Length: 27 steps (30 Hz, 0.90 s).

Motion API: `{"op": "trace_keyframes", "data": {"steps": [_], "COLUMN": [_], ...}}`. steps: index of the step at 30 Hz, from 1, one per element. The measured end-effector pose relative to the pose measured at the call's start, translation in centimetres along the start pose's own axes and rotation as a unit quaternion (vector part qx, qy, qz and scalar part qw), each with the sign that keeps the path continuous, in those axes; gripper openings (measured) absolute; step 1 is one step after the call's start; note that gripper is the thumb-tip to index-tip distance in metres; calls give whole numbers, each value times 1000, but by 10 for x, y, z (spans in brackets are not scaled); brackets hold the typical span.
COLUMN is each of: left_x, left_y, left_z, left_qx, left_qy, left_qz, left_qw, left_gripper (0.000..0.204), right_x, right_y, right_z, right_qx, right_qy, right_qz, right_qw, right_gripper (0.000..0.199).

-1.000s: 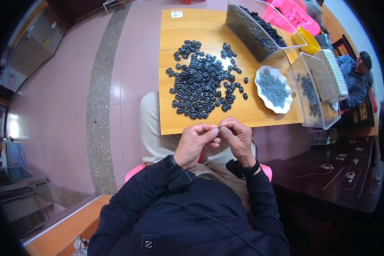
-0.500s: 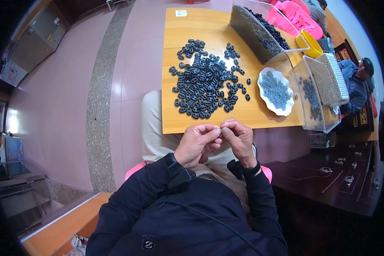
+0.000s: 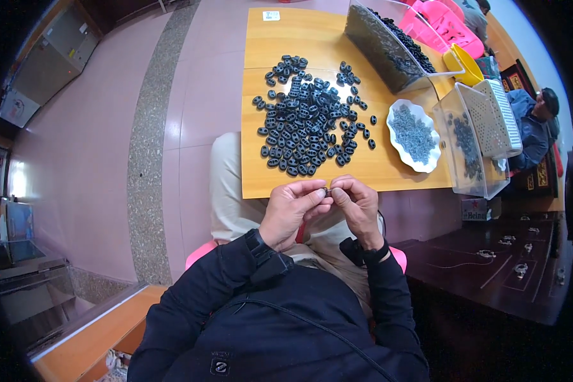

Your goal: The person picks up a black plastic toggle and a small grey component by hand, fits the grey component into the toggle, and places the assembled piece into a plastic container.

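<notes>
My left hand and my right hand meet in front of the table's near edge, above my lap. Thumb and fingers of the left pinch a small black piece, mostly covered by the fingertips. The right thumb and forefinger are pressed together against its right side; what they hold is too small to make out. Just beyond the hands, a spread heap of small black oval pieces with two holes each lies on the wooden table. A white scalloped dish of tiny grey pieces stands to the right.
At the back right stands a large clear bin full of black pieces. Nearer are another clear bin with black pieces, a perforated basket and a yellow container. Another person sits at the far right.
The fingertips have parted slightly, so a small black piece now shows between them. Both hands stay in nearly the same place; the heap looks unchanged.
</notes>
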State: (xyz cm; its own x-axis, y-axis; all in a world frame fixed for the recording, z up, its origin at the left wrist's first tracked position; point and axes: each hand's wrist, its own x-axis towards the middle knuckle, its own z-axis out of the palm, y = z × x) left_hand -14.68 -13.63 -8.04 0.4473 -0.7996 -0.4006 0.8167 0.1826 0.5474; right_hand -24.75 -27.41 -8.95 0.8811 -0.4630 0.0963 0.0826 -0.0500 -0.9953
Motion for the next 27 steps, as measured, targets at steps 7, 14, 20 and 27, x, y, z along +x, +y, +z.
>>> {"op": "trace_keyframes", "data": {"steps": [7,14,20,27], "left_x": [2,2,2,2], "left_y": [-1,-1,-1,-2], "left_z": [-2,-2,-3,-3], "left_qx": [2,-10,-12,-8], "left_qy": [18,25,27,30], "left_qz": [-7,-5,-5,-7], "left_qw": [1000,1000,1000,999], "left_gripper": [20,19,19,19], "right_x": [-1,0,0,-1], "right_y": [0,-2,-3,1], "right_z": [0,1,2,2], "right_qx": [-16,-33,-48,-66], "right_qy": [0,2,7,5], "right_qz": [12,16,13,-3], "right_qw": [1000,999,999,998], "right_gripper": [8,7,7,7]}}
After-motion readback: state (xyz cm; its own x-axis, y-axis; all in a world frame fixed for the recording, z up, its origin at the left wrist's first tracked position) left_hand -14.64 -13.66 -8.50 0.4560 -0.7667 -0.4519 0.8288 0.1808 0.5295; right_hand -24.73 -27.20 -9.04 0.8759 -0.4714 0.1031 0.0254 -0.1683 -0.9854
